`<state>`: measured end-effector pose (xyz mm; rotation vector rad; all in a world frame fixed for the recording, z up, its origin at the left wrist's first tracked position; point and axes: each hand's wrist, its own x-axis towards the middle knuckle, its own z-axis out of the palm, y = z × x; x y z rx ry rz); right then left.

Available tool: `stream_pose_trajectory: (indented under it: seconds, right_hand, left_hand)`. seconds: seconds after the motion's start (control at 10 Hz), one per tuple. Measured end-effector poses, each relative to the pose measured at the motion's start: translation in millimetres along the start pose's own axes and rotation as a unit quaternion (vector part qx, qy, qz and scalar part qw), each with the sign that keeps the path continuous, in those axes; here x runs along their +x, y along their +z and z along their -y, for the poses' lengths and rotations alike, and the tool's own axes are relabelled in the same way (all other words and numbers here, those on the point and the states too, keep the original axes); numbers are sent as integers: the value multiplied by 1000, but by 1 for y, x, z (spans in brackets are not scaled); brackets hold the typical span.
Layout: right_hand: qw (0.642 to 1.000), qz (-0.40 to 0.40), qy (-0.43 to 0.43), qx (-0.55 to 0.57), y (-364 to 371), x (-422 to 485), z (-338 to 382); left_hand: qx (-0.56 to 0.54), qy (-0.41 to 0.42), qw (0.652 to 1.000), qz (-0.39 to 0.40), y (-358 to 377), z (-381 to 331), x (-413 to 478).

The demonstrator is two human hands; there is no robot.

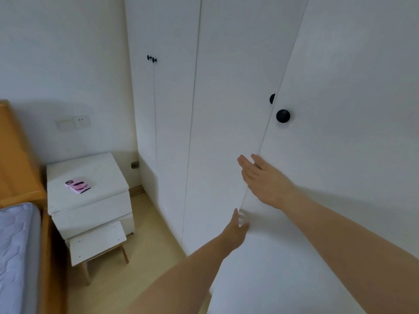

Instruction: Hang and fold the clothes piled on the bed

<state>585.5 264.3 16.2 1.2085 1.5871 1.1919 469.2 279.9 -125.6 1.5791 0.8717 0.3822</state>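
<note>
I note white wardrobe (226, 87) fills right of view, doors closed or nearly so; bed (15, 245) at near left, its visible corner bare mattress, clothes pile out of view; right hand (263, 177) released, flat at door seam below black knob (283, 116); left hand (235, 227) released, fingertips at same seam lower down; step, I judge: opening wardrobe for hanging; next move needs door edge or knob gripped and pulled.

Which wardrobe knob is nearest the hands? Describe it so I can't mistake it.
On the white wardrobe, find the door edge where the right hand rests. Just above sits a round black knob, fully visible, unlike its half-hidden partner and the small far pair.
</note>
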Motion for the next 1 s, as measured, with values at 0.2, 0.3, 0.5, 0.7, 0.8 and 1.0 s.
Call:
stream_pose_trajectory:
  seconds: [0.2,0.3,0.5,0.7,0.8,1.0]
  right_hand:
    - [1000,1,24,4,31,13,-2]
    - [999,13,43,12,48,14,-5]
    - [998,32,49,15,72,17,-10]
    - [998,36,49,30,79,21,-11]
    - [997,41,42,41,75,19,-13]
    - [980,42,85,173,56,16,-15]
  left_hand:
    - [-63,-2,997,-44,26,-22,61]
    - [-34,23,997,-61,35,-33,74]
    - [-21,18,996,-81,55,-44,99]
    - [-13,14,994,-106,69,-38,112]
    - [-1,19,996,-93,62,-38,108]
    - [130,49,981,-132,15,-39,90]
